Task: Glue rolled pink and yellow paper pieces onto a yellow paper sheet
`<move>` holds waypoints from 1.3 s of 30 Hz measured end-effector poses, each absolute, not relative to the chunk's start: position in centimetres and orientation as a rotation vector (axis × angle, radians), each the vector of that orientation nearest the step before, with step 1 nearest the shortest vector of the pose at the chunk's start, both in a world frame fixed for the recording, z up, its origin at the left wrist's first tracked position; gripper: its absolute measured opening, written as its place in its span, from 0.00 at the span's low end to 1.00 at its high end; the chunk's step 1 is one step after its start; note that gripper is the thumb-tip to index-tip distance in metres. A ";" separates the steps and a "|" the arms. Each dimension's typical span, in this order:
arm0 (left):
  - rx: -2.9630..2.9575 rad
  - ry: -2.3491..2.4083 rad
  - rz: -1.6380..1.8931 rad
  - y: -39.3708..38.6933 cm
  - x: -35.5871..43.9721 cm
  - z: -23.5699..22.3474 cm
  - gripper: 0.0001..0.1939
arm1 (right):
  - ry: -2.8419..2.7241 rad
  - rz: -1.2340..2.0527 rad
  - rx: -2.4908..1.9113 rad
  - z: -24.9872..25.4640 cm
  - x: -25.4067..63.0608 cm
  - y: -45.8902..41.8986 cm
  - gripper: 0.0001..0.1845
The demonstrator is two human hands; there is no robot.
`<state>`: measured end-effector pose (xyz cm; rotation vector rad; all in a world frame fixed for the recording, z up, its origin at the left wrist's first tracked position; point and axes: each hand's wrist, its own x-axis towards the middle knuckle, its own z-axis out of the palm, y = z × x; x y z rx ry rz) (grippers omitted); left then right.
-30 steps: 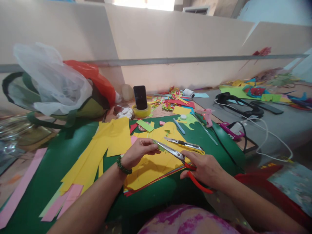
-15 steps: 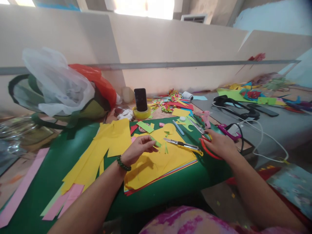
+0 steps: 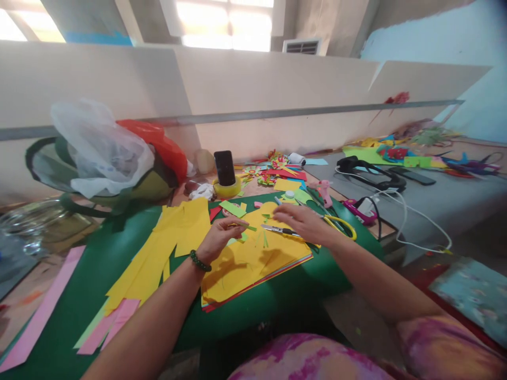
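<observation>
My left hand [image 3: 224,237], with a dark beaded bracelet at its wrist, pinches a small green paper strip [image 3: 250,227] between thumb and fingertips. Beneath it lies a stack of coloured paper [image 3: 237,277] with a yellow sheet on top. My right hand [image 3: 303,220] is over the right side of this stack, fingers stretched toward the left hand and nothing seen in them. Under that hand lies a utility knife [image 3: 277,229], partly hidden. Yellow-handled scissors [image 3: 347,227] rest beside the right wrist. Thin green paper slivers [image 3: 265,240] are scattered on the yellow sheet.
Yellow paper pieces [image 3: 158,243] and pink strips [image 3: 121,319] lie on the left. A phone [image 3: 225,168] stands in a tape roll [image 3: 227,189]. A pink glue gun [image 3: 325,192] and a white cable [image 3: 425,232] are at right. Bags [image 3: 111,163] stand back left.
My right hand has let go of the scissors and moved left over the paper stack. My left hand still pinches the green strip, now turned more edge-on. The camera view has tilted up slightly.
</observation>
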<state>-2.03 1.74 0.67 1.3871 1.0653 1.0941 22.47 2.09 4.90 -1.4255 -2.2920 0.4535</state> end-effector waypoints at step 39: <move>2.067 1.592 0.931 2.7 -2.3 -2.0 0.18 | -1.660 1.158 -0.954 0.7 18.1 10.8 0.14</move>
